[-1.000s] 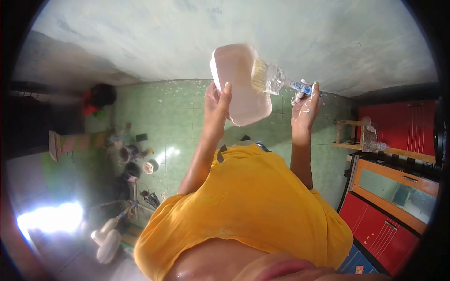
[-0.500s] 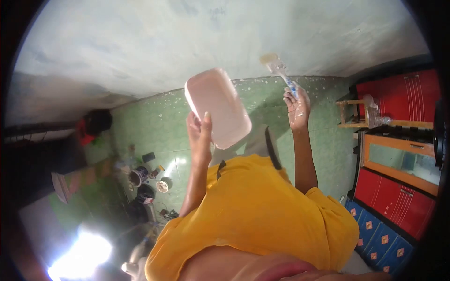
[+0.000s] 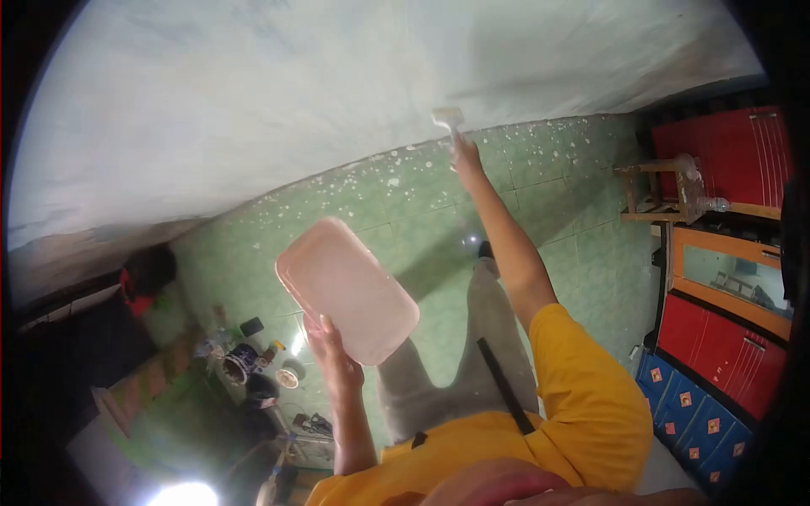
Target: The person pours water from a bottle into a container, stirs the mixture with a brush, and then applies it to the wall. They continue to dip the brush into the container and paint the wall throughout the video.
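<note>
My left hand (image 3: 336, 358) grips the lower left edge of a pale pink rectangular tray (image 3: 348, 291), thumb on top, held over the green floor. A thin whitish layer seems to cover the tray's inside. Further forward, my right hand (image 3: 466, 160) is closed around the handle of a paintbrush (image 3: 449, 120). The bristles are close to the lower part of the white wall (image 3: 337, 93); whether they touch it I cannot tell.
White spots dot the green tiled floor (image 3: 430, 207) along the wall. Buckets (image 3: 240, 361) and small items stand at the left. At the right are a wooden stool (image 3: 658, 190), red cabinets (image 3: 717, 350) and a blue patterned surface (image 3: 688, 417).
My right arm has stretched forward and left, bringing the brush toward the wall. The tray and my left hand have shifted down and left in view. The camera view has tilted.
</note>
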A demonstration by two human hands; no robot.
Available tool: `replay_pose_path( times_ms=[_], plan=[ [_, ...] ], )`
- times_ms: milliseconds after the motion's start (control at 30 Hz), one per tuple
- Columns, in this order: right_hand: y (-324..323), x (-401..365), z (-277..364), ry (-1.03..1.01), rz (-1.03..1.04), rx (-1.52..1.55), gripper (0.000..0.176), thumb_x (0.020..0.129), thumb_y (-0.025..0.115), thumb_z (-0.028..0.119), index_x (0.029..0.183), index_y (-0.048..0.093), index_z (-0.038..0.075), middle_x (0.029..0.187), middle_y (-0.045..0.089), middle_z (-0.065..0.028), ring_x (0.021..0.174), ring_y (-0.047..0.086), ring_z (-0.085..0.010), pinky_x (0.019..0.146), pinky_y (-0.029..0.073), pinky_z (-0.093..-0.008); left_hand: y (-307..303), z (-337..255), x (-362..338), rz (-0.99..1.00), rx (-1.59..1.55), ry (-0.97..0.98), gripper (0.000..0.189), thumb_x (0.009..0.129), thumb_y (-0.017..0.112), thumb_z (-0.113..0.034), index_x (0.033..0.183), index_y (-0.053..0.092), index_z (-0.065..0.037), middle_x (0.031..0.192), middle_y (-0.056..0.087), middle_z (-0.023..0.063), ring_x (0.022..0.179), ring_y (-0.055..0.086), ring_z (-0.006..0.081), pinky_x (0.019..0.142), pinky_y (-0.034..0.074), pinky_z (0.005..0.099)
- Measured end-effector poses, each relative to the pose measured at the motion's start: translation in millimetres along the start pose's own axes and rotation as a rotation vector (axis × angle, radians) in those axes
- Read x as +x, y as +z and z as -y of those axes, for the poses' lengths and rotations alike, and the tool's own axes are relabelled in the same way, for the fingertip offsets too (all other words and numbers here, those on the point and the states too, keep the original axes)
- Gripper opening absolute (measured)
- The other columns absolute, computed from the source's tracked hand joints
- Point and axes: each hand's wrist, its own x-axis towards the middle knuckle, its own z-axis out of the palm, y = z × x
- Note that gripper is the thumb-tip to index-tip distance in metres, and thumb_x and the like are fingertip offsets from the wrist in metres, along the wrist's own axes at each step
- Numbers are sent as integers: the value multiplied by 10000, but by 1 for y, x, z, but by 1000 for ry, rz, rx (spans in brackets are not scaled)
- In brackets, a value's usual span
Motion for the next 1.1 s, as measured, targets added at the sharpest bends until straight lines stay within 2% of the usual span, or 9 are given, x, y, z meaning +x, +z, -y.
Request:
replay_pose_path(
  times_ms=[100, 300, 400, 500, 600, 733, 833, 1000, 1100],
  plan=[
    [17, 22, 13, -239, -75, -57, 299, 976, 466, 334, 972, 536, 44, 646, 461, 16, 444, 397, -62, 365, 300, -254, 6, 38, 6, -41, -50, -41, 626, 969, 457, -424, 1414, 290, -18, 1302, 438, 130, 1202, 449, 228, 985, 402, 386],
    [30, -66, 83, -625, -170, -76, 321, 997, 446, 294, 1093, 534, 1, 671, 465, 27, 547, 394, -41, 470, 335, -212, -2, 76, 11, -61, 123, -17, 527, 981, 423, -316, 1398, 310, -15, 1294, 445, 148, 1183, 470, 246, 978, 410, 381],
    [26, -46, 64, -650, -195, -51, 317, 996, 447, 286, 1028, 549, -12, 663, 462, -8, 552, 404, -88, 507, 361, -255, -22, 110, 16, -53, 176, 26, 500, 976, 417, -271, 1389, 320, -6, 1301, 443, 161, 1180, 473, 265, 977, 410, 373],
    [14, 41, -14, -792, -301, -273, 310, 990, 458, 271, 967, 557, -22, 656, 465, -63, 567, 448, -154, 546, 393, -325, -24, 128, 27, -105, -97, -32, 490, 968, 443, -233, 1381, 332, 6, 1308, 436, 179, 1185, 470, 290, 974, 410, 373],
    [-2, 99, -96, -669, -327, -366, 380, 980, 448, 330, 890, 560, -22, 639, 474, -113, 617, 507, -202, 593, 412, -374, -33, 156, 40, -56, -194, -54, 531, 963, 465, -239, 1403, 301, 9, 1313, 427, 178, 1194, 462, 285, 976, 413, 377],
    [-47, 188, -225, -441, -323, -467, 446, 974, 424, 377, 828, 563, -21, 612, 479, -87, 572, 509, -193, 544, 403, -359, -36, 182, 51, -76, 460, 162, 584, 978, 441, -312, 1436, 239, -12, 1325, 420, 154, 1208, 453, 251, 990, 414, 385],
    [-44, 161, -192, -155, -228, -207, 432, 971, 425, 368, 804, 575, -1, 590, 470, -36, 502, 467, -148, 473, 367, -323, -50, 195, 50, 22, 856, 371, 578, 995, 386, -337, 1445, 221, -14, 1340, 411, 144, 1217, 446, 237, 996, 411, 378],
    [-13, 61, -30, -227, -151, -47, 359, 980, 461, 347, 830, 569, 38, 572, 390, 38, 468, 370, -69, 424, 295, -262, -30, 162, 42, -40, 275, 2, 546, 1009, 325, -338, 1439, 237, -12, 1354, 403, 134, 1218, 445, 233, 995, 408, 367],
    [-6, -7, 40, -394, -176, -9, 327, 987, 470, 329, 837, 548, 49, 588, 367, 52, 485, 352, -51, 432, 288, -246, -14, 135, 41, 35, 158, -3, 546, 1007, 336, -342, 1434, 237, -18, 1345, 410, 127, 1209, 454, 227, 996, 416, 378]
  ],
)
